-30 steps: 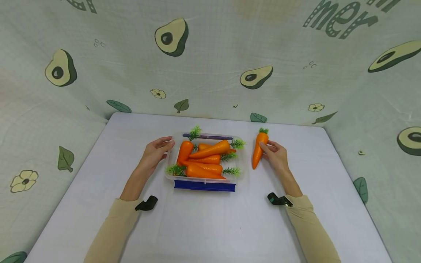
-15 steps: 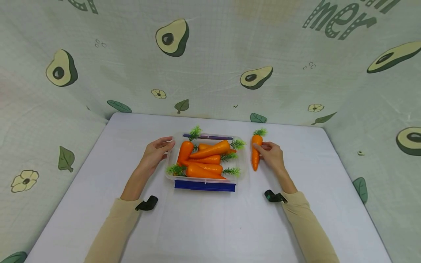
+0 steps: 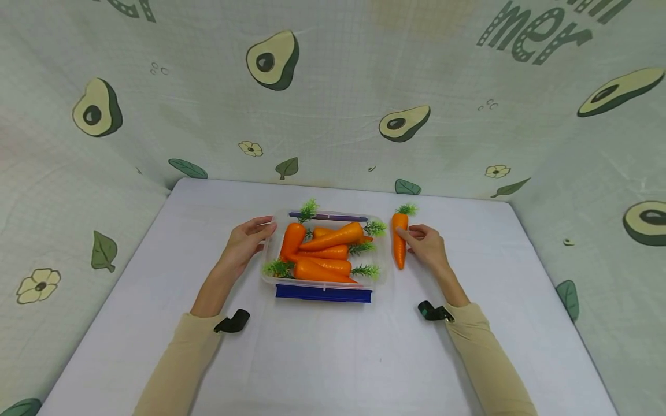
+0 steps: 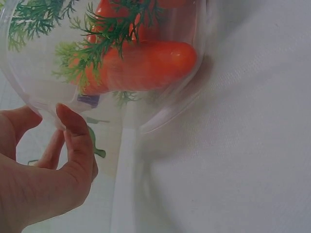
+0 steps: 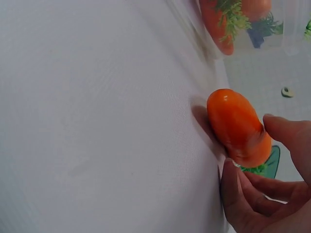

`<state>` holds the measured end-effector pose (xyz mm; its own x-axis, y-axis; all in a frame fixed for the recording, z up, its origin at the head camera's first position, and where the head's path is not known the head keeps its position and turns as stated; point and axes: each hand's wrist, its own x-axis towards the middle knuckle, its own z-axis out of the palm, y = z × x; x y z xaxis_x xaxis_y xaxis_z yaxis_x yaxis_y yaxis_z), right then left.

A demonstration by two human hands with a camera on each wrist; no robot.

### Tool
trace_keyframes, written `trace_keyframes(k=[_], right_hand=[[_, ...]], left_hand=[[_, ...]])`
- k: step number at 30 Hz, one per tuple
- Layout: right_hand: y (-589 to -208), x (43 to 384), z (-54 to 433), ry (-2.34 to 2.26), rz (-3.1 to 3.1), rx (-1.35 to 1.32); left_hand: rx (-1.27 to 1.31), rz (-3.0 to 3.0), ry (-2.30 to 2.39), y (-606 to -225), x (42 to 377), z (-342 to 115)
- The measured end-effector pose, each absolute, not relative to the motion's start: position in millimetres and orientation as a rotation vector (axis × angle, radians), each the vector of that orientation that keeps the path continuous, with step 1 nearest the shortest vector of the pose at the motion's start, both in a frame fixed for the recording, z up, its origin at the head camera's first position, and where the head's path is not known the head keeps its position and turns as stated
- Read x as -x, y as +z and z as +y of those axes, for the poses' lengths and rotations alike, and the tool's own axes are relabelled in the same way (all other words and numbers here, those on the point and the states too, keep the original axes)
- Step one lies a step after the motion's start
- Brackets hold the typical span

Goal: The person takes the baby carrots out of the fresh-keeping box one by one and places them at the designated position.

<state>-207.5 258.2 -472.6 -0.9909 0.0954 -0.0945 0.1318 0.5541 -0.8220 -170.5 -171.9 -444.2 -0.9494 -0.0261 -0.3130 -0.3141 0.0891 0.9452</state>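
Observation:
In the head view a clear plastic food container (image 3: 384, 271) with blue side flaps holds several orange toy carrots (image 3: 325, 267) with green feathery tops. My left hand (image 3: 241, 242) pinches the container's left rim between thumb and fingers; the left wrist view shows the fingertips (image 4: 70, 116) at the edge. Just right of the container, my right hand (image 3: 429, 245) grips a single carrot (image 3: 399, 240), thumb on one side and fingers on the other. That carrot points its green top away from me. From the right wrist, its rounded orange body (image 5: 237, 124) shows close over the white cloth.
A white cloth-covered table (image 3: 333, 364) lies under everything. Pale fabric walls (image 3: 333, 75) printed with avocados and leaves rise at the back and both sides. The near blue flap (image 3: 324, 293) hangs folded down outside the container, and another flap (image 3: 328, 217) shows at its far side.
My right hand has moved left with the carrot, bringing it closer to the container, and the carrot has turned more upright in the view. The left hand and container have stayed still.

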Motion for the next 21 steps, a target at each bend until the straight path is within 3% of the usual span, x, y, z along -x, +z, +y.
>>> trace_keyframes(k=[21], right_hand=[[-461.7, 203.4, 248.9, -1.282, 2.803, -0.111]], left_hand=[[0.358, 2.142, 1.948, -443.4, 170.7, -172.1]])
